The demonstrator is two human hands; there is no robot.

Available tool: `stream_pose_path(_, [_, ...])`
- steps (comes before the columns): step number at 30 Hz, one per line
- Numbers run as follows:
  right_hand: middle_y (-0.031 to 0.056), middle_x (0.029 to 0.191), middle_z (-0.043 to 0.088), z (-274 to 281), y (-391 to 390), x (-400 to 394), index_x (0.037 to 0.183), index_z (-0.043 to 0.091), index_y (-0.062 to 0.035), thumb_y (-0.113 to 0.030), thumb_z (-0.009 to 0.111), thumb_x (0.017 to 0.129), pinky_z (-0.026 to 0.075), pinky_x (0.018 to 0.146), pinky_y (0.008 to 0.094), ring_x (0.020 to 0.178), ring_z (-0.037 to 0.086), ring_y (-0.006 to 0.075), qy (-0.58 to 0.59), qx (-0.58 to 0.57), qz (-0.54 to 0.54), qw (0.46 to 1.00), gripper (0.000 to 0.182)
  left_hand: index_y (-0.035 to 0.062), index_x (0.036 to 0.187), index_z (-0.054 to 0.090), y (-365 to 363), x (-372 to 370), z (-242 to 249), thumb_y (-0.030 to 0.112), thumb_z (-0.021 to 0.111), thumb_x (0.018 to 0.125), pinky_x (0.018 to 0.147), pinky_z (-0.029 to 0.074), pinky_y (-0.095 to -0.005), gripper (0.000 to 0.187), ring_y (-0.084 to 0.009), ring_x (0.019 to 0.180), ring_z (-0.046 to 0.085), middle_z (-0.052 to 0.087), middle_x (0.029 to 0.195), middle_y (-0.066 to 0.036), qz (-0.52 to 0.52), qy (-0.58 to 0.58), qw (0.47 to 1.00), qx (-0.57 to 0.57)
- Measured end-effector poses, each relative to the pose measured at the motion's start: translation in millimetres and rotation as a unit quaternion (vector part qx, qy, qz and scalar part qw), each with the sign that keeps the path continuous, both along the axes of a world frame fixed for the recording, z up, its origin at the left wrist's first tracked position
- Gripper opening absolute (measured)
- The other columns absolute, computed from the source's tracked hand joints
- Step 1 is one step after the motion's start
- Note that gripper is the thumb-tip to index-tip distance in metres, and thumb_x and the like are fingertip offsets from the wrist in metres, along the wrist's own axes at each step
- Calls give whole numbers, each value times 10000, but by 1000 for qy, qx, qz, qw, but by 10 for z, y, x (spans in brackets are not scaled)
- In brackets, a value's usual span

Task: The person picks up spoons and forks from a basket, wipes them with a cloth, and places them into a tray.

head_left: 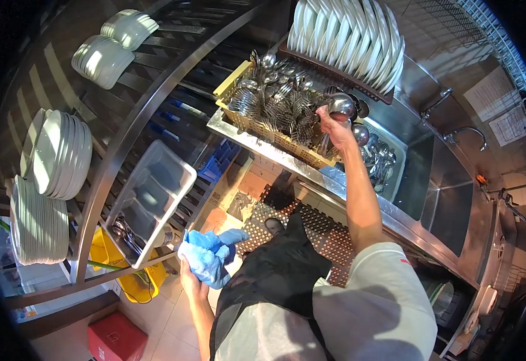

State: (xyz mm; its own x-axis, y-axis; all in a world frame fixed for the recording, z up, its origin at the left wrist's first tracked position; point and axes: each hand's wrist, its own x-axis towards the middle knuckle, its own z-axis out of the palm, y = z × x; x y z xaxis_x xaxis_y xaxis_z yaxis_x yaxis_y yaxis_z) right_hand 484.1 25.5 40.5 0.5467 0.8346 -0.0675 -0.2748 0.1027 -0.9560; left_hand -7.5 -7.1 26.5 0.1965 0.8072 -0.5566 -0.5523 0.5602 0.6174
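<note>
My left hand is closed around a bunched blue cloth, held low beside the dark apron. My right hand reaches out to the right end of a yellow basket and is closed around large metal serving spoons, their round bowls showing above and beside the fingers. The handles are mostly hidden by the hand. Heaped in the basket are many forks and spoons. More cutlery lies in a tray beside the sink, just right of my right wrist.
Stacked white plates stand in a brown rack behind the basket. A sink with taps is at right. On the left slatted shelf are plates, bowls and a clear plastic bin with cutlery at its near end.
</note>
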Motion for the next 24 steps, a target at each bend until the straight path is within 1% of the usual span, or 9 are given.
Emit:
stream_pose_path(4, [-51,529,383,-49,-69,-123,751,560,-66,-302,646,730,273,454,232,461,310,70,-81,-50,-4,995,253,26,1224,303,5,3,-26,309,365,884,891,375,-426,447,-277,1059,451,431,1177,-131,4,2,1000,0])
stream_pose_path(6, [-42,528,383,-27,-136,-93,757,563,-39,-275,632,739,274,475,222,470,317,71,13,-60,170,983,247,25,1224,303,8,17,2,305,367,884,888,379,-424,445,-277,1058,452,431,1176,-131,6,0,1000,2])
stream_pose_path(8, [-48,503,344,-26,-138,-36,807,562,-13,-288,579,776,268,490,210,463,296,61,8,-61,181,981,277,24,1224,303,0,41,66,301,368,884,885,383,-423,443,-277,1057,453,432,1175,-132,9,-1,1000,2])
stream_pose_path(10, [-62,474,292,52,-131,22,899,544,-8,-318,518,812,262,497,202,452,264,49,85,-14,261,961,323,22,1221,308,-2,63,122,298,375,883,886,381,-422,442,-274,1057,453,432,1174,-131,7,13,1000,-6])
stream_pose_path(12, [-74,454,259,17,-89,66,950,519,-17,-398,463,829,266,490,205,437,245,43,72,-11,275,959,404,20,1218,313,5,40,88,301,379,882,885,381,-421,443,-272,1056,453,434,1173,-129,10,16,1000,-7])
stream_pose_path(16, [-88,449,296,39,-14,131,863,503,-65,-525,464,775,296,483,217,390,259,44,139,-21,173,975,469,16,1208,329,5,-26,10,306,387,879,880,384,-415,442,-265,1049,459,440,1168,-123,11,29,999,-10])
stream_pose_path(18, [-92,451,302,89,129,136,843,509,-77,-553,478,754,291,469,222,384,254,41,112,-94,39,988,485,16,1207,330,9,-38,-6,306,387,879,878,386,-413,442,-265,1046,462,441,1166,-122,11,23,1000,-9])
stream_pose_path(21, [-98,460,290,213,210,200,820,513,-90,-567,489,742,270,448,224,381,234,35,134,-147,-21,980,484,15,1206,331,0,-33,-6,307,389,879,877,386,-412,441,-265,1040,466,443,1163,-122,9,13,1000,-6])
stream_pose_path(24, [-98,471,275,281,158,302,796,510,-95,-557,492,749,253,435,223,379,215,35,182,-140,-14,973,465,17,1206,332,-6,5,51,306,392,878,878,386,-413,442,-265,1038,467,445,1161,-122,10,3,1000,2])
